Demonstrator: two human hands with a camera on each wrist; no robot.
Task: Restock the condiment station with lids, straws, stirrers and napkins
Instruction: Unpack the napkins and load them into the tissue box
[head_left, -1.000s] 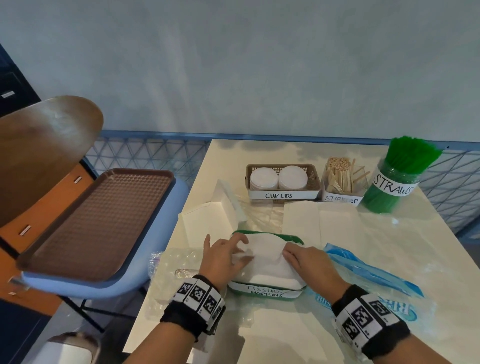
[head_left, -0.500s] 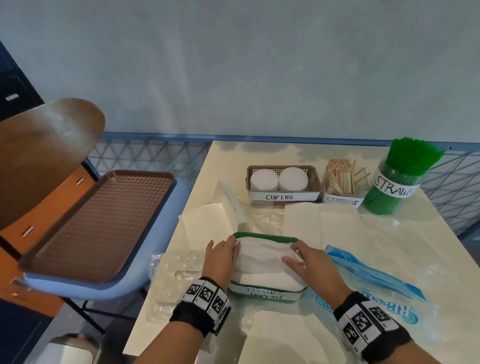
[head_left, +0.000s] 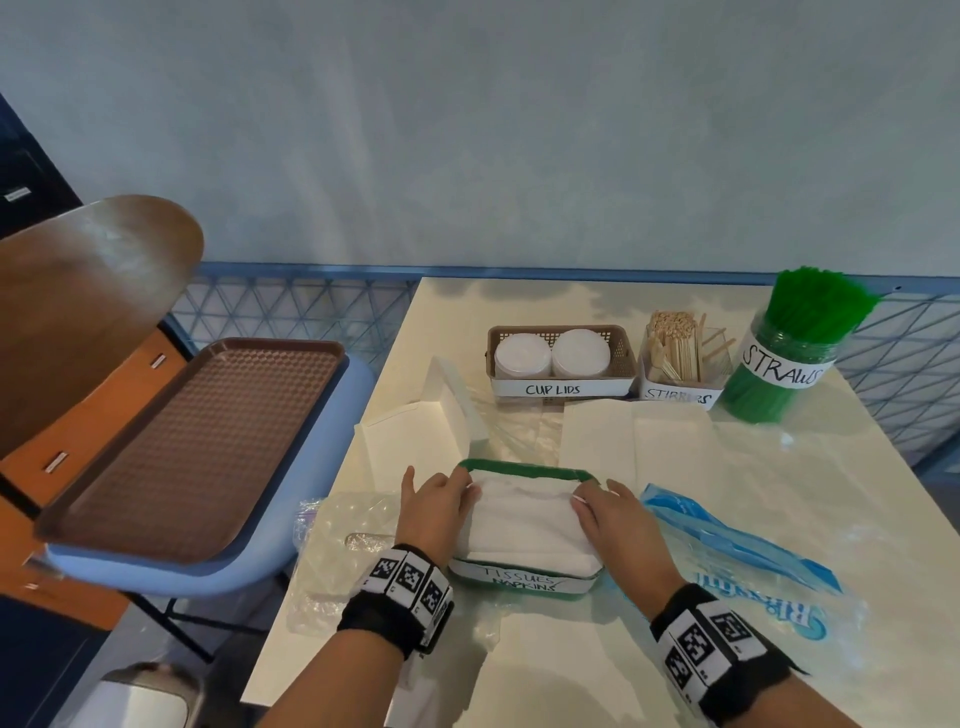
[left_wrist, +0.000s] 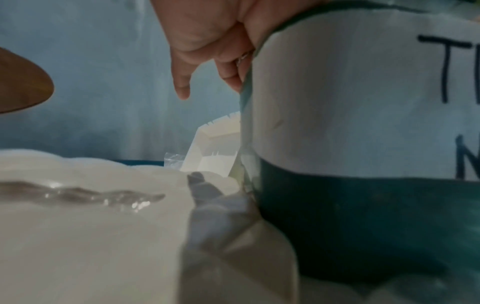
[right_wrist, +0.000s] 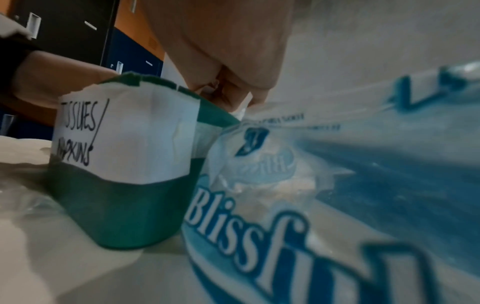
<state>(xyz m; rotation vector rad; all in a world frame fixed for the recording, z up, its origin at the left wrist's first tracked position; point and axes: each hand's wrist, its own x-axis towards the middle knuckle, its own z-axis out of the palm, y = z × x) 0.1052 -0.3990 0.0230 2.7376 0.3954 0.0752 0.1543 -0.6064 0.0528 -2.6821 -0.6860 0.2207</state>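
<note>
A green container (head_left: 519, 586) labelled TISSUES/NAPKINS stands near the table's front edge with a stack of white napkins (head_left: 524, 519) in it. My left hand (head_left: 435, 503) lies against its left wall, thumb at the napkins' left edge; in the left wrist view the fingers (left_wrist: 182, 86) point down beside the container (left_wrist: 363, 102). My right hand (head_left: 615, 514) rests on the stack's right side, bent fingertips pressing at its far right corner. The right wrist view has that hand (right_wrist: 233, 51) above the container (right_wrist: 124, 185). The lids basket (head_left: 561, 387), stirrers (head_left: 675, 353) and straws jar (head_left: 787, 358) stand behind.
An empty blue tissue wrapper (head_left: 737, 551) lies right of the container. Clear plastic (head_left: 343, 551) lies to the left. An open white box (head_left: 447, 410) and paper sheets (head_left: 639, 441) lie in the middle. A brown tray (head_left: 182, 447) sits on a chair to the left.
Both hands have slid from the top of the napkins outward to the stack's left and right sides. The napkins now sit flatter in the container.
</note>
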